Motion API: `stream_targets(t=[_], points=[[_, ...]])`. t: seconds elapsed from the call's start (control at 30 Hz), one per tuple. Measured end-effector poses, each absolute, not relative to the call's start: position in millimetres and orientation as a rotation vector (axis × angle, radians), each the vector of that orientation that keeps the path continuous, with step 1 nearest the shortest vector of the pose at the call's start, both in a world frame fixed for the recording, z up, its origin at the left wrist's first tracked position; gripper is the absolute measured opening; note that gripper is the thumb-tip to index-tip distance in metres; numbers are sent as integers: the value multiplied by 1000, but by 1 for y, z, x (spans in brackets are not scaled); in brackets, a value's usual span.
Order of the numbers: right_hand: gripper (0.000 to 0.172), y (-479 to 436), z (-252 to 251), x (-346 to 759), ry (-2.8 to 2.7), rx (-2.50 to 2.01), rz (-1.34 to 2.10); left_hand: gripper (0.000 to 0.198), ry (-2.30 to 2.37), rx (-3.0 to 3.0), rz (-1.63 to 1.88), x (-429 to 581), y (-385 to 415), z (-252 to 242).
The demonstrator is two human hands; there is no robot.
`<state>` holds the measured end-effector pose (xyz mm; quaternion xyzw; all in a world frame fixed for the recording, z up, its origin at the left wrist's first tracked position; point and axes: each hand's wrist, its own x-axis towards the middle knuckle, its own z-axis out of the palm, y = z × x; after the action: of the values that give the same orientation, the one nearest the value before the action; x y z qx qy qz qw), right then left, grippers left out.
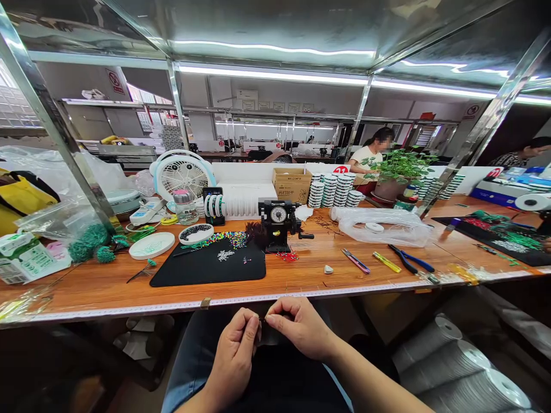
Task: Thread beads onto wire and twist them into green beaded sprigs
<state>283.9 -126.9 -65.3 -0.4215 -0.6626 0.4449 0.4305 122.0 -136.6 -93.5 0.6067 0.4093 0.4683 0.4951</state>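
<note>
My left hand [235,355] and my right hand [299,327] are held together above my lap, below the table's front edge. Their fingertips pinch a thin dark wire [260,326] from either side. It is too small to make out clearly, and the fingers hide most of it. A black mat [206,271] with scattered multicoloured beads lies on the wooden workbench [297,281], out of reach of neither hand's contact.
A black hand-cranked winding machine [278,223] stands on the bench beside the mat. Pliers [411,258], several wire spools [329,191] and a plastic bag of coils [381,225] lie further right. A measuring tape [206,304] runs along the bench edge. Large grey rolls [460,367] stand low at right.
</note>
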Motion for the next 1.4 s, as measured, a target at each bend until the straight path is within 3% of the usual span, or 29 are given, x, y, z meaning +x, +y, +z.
stream_targets(t=[0.63,1.13,1.33,1.4], points=[[20,-125,-69,287,-1560,-1019,1270,26,1000,1550,1097,122,-136,-98],[17,-126,-72,291,-1652,-1062,1062,31,937,1190,1092,122,-137,-85],[23,-130,-65,298,-1704,-1152,772,31,943,1264,978,121,-137,-81],[21,-133,-64,292,-1754,-1094,834,31,954,1331,957,121,-138,-79]])
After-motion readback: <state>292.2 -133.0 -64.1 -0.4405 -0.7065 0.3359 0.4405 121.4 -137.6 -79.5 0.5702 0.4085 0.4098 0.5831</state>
